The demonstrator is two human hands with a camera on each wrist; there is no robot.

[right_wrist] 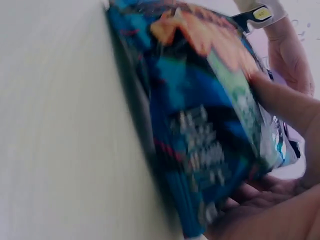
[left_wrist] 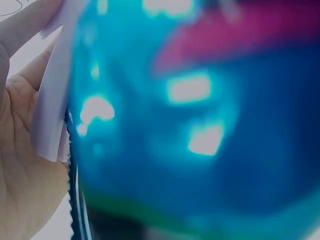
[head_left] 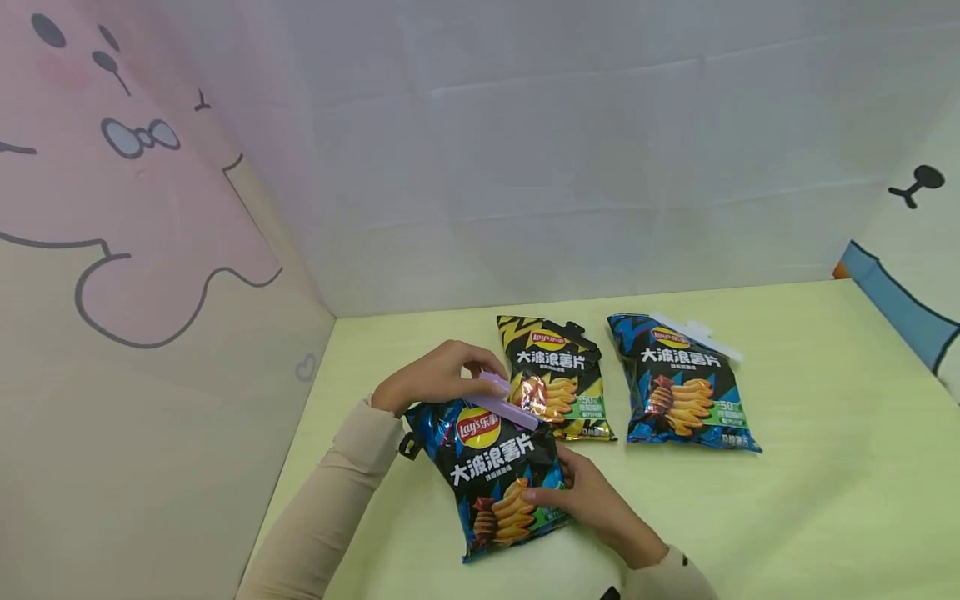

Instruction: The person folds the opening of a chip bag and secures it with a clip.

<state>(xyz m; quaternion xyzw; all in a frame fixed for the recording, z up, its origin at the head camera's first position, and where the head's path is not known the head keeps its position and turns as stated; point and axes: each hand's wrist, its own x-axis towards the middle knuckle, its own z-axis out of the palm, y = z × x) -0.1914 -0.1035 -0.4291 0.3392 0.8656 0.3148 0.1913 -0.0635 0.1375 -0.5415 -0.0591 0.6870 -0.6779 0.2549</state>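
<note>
A black-and-blue bag of potato chips [head_left: 487, 479] is held tilted over the front of the table. Across its top edge lies a lilac bag clip [head_left: 513, 410], with my left hand [head_left: 442, 377] gripping the clip's upper left part. In the left wrist view the clip [left_wrist: 50, 110] stands along the bag's crimped edge, against the palm and fingers. My right hand [head_left: 596, 493] holds the bag's lower right side, thumb on the front and fingers behind. The right wrist view shows the bag [right_wrist: 195, 95] blurred, its lower edge towards the table.
Behind stands a yellow-and-black chip bag [head_left: 555, 379] with a black clip [head_left: 573, 333] at its top. Right of it lies another blue-and-black chip bag [head_left: 678, 387] with a white clip [head_left: 701, 335]. Cloth walls [head_left: 570, 167] border the pale yellow table [head_left: 840, 433] at left, back and right.
</note>
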